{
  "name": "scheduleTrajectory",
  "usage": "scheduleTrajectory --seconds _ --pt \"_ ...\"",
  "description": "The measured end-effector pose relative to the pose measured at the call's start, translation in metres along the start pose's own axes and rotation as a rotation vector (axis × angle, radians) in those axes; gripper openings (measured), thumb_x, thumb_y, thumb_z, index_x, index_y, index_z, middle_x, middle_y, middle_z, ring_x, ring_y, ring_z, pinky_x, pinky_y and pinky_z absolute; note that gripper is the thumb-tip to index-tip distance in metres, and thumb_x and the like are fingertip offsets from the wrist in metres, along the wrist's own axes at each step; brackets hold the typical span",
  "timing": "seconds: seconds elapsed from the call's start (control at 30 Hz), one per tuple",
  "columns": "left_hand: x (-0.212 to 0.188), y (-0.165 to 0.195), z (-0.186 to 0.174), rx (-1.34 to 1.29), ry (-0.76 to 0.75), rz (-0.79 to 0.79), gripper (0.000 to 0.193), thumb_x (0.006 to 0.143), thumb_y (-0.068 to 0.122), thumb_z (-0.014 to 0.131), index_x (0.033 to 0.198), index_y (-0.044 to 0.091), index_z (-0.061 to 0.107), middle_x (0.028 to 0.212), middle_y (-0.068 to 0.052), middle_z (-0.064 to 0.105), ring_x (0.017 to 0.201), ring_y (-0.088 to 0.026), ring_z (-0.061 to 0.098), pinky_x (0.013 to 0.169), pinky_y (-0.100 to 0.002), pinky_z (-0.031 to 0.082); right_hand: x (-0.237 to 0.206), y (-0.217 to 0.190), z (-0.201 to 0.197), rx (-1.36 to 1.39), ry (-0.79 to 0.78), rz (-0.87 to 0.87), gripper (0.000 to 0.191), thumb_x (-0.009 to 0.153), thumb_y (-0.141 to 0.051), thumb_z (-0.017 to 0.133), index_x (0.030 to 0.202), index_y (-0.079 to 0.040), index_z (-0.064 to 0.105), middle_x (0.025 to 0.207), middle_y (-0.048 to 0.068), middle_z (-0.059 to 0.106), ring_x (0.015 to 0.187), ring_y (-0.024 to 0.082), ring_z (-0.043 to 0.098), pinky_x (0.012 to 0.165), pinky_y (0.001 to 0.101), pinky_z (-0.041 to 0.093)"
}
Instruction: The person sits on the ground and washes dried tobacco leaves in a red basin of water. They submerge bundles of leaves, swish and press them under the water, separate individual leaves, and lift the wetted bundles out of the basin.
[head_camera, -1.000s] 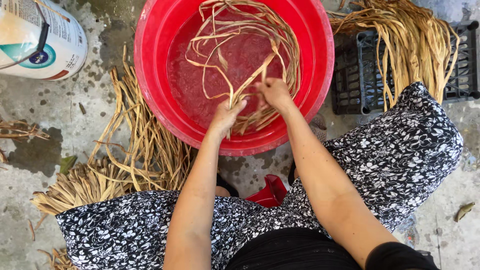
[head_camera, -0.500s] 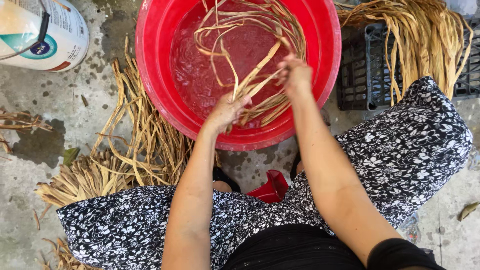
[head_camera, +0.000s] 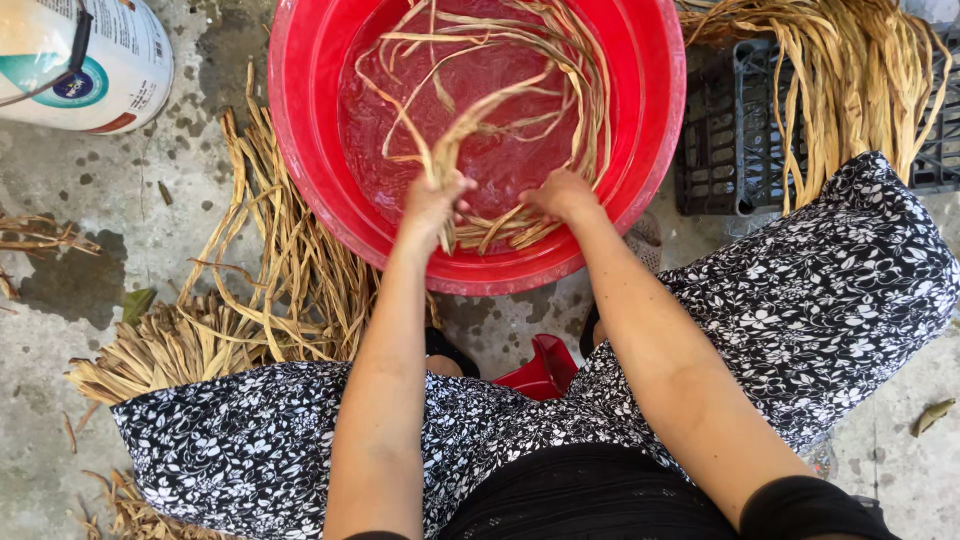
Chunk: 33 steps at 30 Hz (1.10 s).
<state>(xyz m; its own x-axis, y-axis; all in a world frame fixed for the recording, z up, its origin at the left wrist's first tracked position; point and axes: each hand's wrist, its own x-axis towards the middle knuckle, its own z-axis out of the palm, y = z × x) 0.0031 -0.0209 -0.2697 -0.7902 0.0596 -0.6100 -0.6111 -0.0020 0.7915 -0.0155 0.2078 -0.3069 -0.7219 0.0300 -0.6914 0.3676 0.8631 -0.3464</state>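
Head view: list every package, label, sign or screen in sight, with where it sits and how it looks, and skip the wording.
White plastic tub: top left corner on the concrete floor, lying on its side and cut by the frame edge; rounded white body with a dark wire handle.
Printed label on the tub: on its curved side; teal and blue round emblem, red-orange patch, small dark print.
No signs or screens in view.

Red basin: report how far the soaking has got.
Done: tan strips already lie wet in the red basin. In hand: the left hand grips a bunch of strips; the right hand presses strips at the bottom. Left: dry piles on the floor and on the black crate.
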Motion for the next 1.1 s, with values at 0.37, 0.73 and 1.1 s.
scheduleTrajectory --seconds 0.37,0.73,1.1 --pt "-0.002 -0.030 0.028 0.452 -0.019 0.186 0.029 0.081 0.022 0.081 0.103 0.003 0.076 0.088 -0.011 0.079 0.078 -0.016 0.073 0.072 -0.035 0.057 -0.035 -0.052 0.011 1.179 -0.046 -0.017 0.022 0.096 -0.030 0.067 0.090 -0.010 0.063 0.067 0.000 0.062 0.045 0.010 0.052 0.038 0.0274 0.040" --pt "-0.011 0.021 -0.027 0.123 -0.353 -0.096 0.018 0.099 0.012 0.064 0.113 0.002 0.071 0.080 -0.009 0.072 0.067 -0.014 0.067 0.063 -0.028 0.058 0.011 0.004 -0.028 1.653 0.156 0.012 0.010 0.102 -0.015 0.062 0.094 -0.010 0.067 0.064 -0.005 0.053 0.046 0.006 0.038 0.039 0.0251 0.026" --pt "0.014 -0.006 -0.013 0.430 -0.029 -0.017 0.030 0.085 0.010 0.076 0.114 0.006 0.070 0.107 -0.013 0.076 0.089 -0.020 0.069 0.081 -0.035 0.059 -0.022 -0.030 0.028 -0.166 -0.082 -0.338 0.028 0.080 -0.032 0.084 0.107 -0.026 0.082 0.108 0.008 0.076 0.101 0.028 0.071 0.092 0.0469 0.051"
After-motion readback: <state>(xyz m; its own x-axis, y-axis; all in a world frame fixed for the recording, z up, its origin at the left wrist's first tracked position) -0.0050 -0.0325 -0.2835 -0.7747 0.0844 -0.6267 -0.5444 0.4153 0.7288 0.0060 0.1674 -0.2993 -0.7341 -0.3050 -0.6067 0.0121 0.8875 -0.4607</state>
